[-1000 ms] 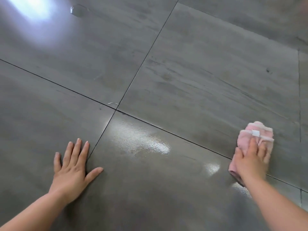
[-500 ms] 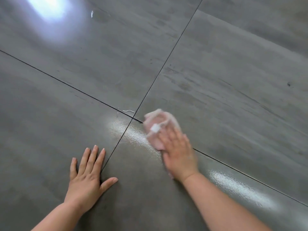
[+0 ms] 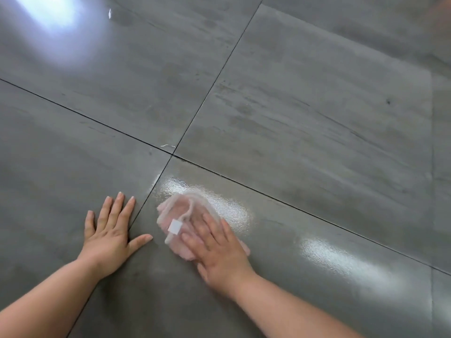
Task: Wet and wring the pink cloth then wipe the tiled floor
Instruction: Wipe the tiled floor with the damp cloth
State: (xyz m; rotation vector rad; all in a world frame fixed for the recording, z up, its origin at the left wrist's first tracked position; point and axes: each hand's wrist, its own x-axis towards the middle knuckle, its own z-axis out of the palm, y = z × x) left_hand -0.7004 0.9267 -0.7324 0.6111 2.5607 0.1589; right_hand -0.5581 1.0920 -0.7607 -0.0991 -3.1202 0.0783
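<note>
Left grip (image 3: 109, 236): palm down, flat on floor (image 3: 317, 118). Four fingers straight, close together, pointed away from body; thumb splayed out toward right. Left forearm (image 3: 48, 296) bare, ran up from lower left corner. Right grip (image 3: 217, 250): palm down, fingers straight, slightly spread, pressed on pink cloth (image 3: 180, 211); outline blurred. Right forearm (image 3: 292, 311) bare, ran from lower right. Grips near each other, not touching.

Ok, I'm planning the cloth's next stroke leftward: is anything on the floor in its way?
Yes. The left hand lies flat on the tiled floor just left of the pink cloth, thumb tip close to the cloth's edge. The right hand presses the cloth from above. Rightward, only wet tile shows.
</note>
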